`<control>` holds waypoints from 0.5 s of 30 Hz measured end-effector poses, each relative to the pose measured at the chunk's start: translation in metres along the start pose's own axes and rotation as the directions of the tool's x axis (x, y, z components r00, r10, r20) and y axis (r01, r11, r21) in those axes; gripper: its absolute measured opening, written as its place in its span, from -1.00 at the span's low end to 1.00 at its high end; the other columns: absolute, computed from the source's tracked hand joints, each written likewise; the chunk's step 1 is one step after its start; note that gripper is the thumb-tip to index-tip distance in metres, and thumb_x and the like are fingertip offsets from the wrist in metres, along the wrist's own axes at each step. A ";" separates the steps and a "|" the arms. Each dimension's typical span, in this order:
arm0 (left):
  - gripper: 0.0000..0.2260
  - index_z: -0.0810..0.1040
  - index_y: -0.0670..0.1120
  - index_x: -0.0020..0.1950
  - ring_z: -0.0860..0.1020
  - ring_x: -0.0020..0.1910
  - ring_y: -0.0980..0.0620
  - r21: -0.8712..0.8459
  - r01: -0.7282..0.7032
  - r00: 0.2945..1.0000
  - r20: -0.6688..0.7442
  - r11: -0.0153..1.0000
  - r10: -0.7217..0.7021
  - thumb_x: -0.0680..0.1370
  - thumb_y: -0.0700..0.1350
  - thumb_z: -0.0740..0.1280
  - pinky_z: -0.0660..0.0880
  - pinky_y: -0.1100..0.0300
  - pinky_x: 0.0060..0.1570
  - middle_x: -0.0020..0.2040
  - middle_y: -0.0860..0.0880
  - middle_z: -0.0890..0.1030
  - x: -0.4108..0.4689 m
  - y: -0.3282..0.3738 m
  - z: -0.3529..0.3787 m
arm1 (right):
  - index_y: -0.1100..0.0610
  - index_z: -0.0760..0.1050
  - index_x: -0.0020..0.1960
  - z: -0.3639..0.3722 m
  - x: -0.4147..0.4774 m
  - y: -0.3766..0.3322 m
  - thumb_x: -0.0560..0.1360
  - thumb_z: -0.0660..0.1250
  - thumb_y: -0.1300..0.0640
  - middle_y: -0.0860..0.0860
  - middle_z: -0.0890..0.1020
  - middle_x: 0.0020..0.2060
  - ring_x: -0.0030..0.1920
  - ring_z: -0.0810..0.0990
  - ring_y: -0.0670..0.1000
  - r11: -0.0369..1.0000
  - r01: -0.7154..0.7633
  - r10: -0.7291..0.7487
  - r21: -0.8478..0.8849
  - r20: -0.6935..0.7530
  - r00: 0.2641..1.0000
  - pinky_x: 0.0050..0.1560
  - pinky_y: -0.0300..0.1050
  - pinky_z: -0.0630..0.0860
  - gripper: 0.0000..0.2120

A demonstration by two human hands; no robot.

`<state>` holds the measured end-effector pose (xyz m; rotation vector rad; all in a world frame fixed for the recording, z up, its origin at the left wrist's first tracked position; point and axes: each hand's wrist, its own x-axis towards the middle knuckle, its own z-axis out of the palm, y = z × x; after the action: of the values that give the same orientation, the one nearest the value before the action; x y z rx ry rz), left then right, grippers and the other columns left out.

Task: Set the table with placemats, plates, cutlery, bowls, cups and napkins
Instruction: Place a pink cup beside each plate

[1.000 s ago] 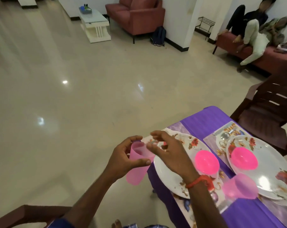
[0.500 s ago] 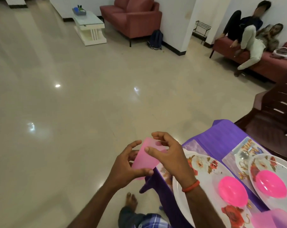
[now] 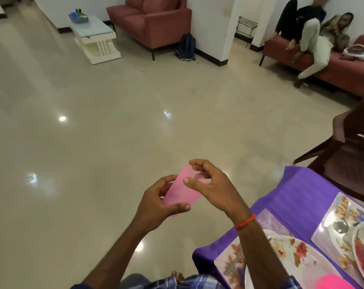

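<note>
Translucent pink plastic cup (image 3: pixel 182 193) held two-handed above the glossy floor (image 3: pixel 114 142).
Left grip (image 3: pixel 156 203) curls round its base; right grip (image 3: pixel 210 187) pinches its rim. The purple-clothed desk (image 3: pixel 297 195) lies rightward, so a slipping pinch could drop the cup short.

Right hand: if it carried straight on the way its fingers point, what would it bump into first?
The pink cup: the right hand seems to pinch its rim, while the left hand holds the other end. Depth is unclear.

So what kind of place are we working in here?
Most likely a home living and dining room: a red sofa against the wall, a white coffee table, and a purple-clothed dining table set with floral plates.
</note>
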<state>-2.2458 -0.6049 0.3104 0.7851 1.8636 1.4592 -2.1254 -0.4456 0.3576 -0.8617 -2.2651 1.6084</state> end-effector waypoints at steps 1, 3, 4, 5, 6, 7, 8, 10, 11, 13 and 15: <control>-0.29 0.55 0.12 0.33 0.68 0.09 0.02 0.001 0.004 1.000 0.012 1.000 -0.004 0.22 0.00 0.70 0.68 0.03 -0.04 0.10 0.08 0.72 0.010 0.000 -0.003 | -0.18 0.47 0.34 0.000 0.006 0.001 0.43 0.51 -0.16 -0.23 0.54 0.22 0.18 0.54 -0.22 1.000 -0.011 0.011 -0.001 -0.005 1.000 0.05 -0.30 0.49 -0.48; -0.29 0.54 0.11 0.32 0.68 0.08 -0.02 -0.010 0.009 0.999 0.044 1.000 -0.008 0.22 -0.04 0.71 0.68 0.05 -0.09 0.10 0.05 0.73 0.033 -0.001 -0.009 | -0.20 0.47 0.34 0.000 0.019 0.005 0.43 0.53 -0.15 -0.28 0.52 0.22 0.18 0.52 -0.23 0.999 -0.035 0.035 -0.002 -0.023 0.999 0.06 -0.28 0.51 -0.48; -0.29 0.55 0.11 0.31 0.68 0.08 -0.04 -0.010 0.014 0.998 0.064 1.000 -0.014 0.21 -0.03 0.72 0.68 0.02 -0.10 0.10 0.04 0.73 0.043 -0.001 -0.012 | -0.20 0.47 0.33 0.000 0.024 0.007 0.43 0.53 -0.13 -0.29 0.52 0.22 0.17 0.52 -0.23 0.999 -0.046 0.046 -0.002 -0.032 0.998 0.07 -0.25 0.52 -0.49; -0.28 0.55 0.13 0.31 0.68 0.09 -0.05 -0.009 0.020 0.996 0.092 1.000 -0.019 0.19 0.00 0.72 0.69 -0.02 -0.10 0.10 0.04 0.73 0.056 -0.002 -0.014 | -0.20 0.46 0.33 0.000 0.033 0.008 0.42 0.54 -0.11 -0.29 0.52 0.22 0.17 0.52 -0.22 0.998 -0.063 0.063 0.006 -0.050 0.997 0.09 -0.22 0.54 -0.49; -0.28 0.55 0.14 0.30 0.68 0.09 -0.05 -0.003 0.023 0.993 0.118 1.000 -0.023 0.19 0.02 0.72 0.69 -0.05 -0.09 0.11 0.05 0.72 0.068 -0.001 -0.016 | -0.20 0.46 0.33 -0.001 0.041 0.009 0.42 0.54 -0.10 -0.28 0.52 0.21 0.16 0.53 -0.21 0.997 -0.075 0.076 0.014 -0.070 0.995 0.09 -0.19 0.55 -0.48; -0.28 0.55 0.14 0.30 0.68 0.09 -0.05 0.001 0.022 0.989 0.145 1.000 -0.022 0.19 0.02 0.71 0.69 -0.06 -0.08 0.11 0.05 0.72 0.078 -0.001 -0.018 | -0.19 0.45 0.33 -0.002 0.048 0.010 0.41 0.55 -0.09 -0.28 0.51 0.22 0.15 0.54 -0.20 0.997 -0.082 0.083 0.016 -0.087 0.993 0.09 -0.18 0.56 -0.46; -0.29 0.55 0.14 0.30 0.68 0.09 -0.05 0.004 0.021 0.984 0.175 1.000 -0.021 0.20 0.00 0.71 0.69 -0.04 -0.07 0.10 0.04 0.72 0.093 -0.002 -0.021 | -0.19 0.45 0.34 -0.003 0.057 0.010 0.41 0.56 -0.09 -0.27 0.51 0.22 0.14 0.54 -0.19 0.996 -0.089 0.090 0.019 -0.111 0.990 0.07 -0.19 0.56 -0.45; -0.30 0.56 0.12 0.29 0.68 0.09 -0.08 -0.008 0.021 0.974 0.225 1.000 -0.019 0.19 -0.03 0.71 0.68 0.01 -0.12 0.10 0.02 0.73 0.119 0.000 -0.025 | -0.21 0.44 0.34 -0.004 0.074 0.010 0.40 0.57 -0.09 -0.25 0.51 0.23 0.13 0.56 -0.17 0.995 -0.094 0.098 0.035 -0.152 0.983 0.05 -0.22 0.57 -0.43; -0.29 0.57 0.11 0.29 0.68 0.09 -0.09 -0.014 0.023 0.967 0.253 1.000 -0.019 0.18 -0.03 0.71 0.68 0.02 -0.14 0.10 0.01 0.73 0.135 0.001 -0.030 | -0.22 0.44 0.33 -0.004 0.083 0.009 0.39 0.58 -0.08 -0.23 0.52 0.23 0.13 0.56 -0.16 0.993 -0.101 0.110 0.056 -0.179 0.978 0.04 -0.22 0.58 -0.43; -0.29 0.58 0.12 0.28 0.67 0.09 -0.11 -0.030 0.019 0.953 0.303 0.999 -0.009 0.16 -0.03 0.71 0.68 -0.02 -0.16 0.10 0.00 0.72 0.168 0.006 -0.039 | -0.24 0.45 0.32 -0.004 0.105 0.005 0.39 0.59 -0.06 -0.21 0.52 0.24 0.14 0.57 -0.14 0.991 -0.098 0.116 0.091 -0.227 0.967 0.04 -0.20 0.59 -0.44; -0.30 0.59 0.15 0.27 0.67 0.09 -0.10 -0.022 0.011 0.933 0.361 1.000 -0.002 0.17 -0.03 0.72 0.69 -0.08 -0.10 0.11 -0.01 0.72 0.197 0.010 -0.047 | -0.26 0.46 0.31 -0.006 0.122 -0.002 0.38 0.59 -0.06 -0.20 0.52 0.24 0.14 0.57 -0.12 0.988 -0.107 0.133 0.114 -0.251 0.959 0.06 -0.15 0.62 -0.44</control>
<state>-2.4039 -0.4783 0.3056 0.9625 1.5644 1.2321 -2.2208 -0.3700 0.3436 -1.1300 -1.9722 1.5397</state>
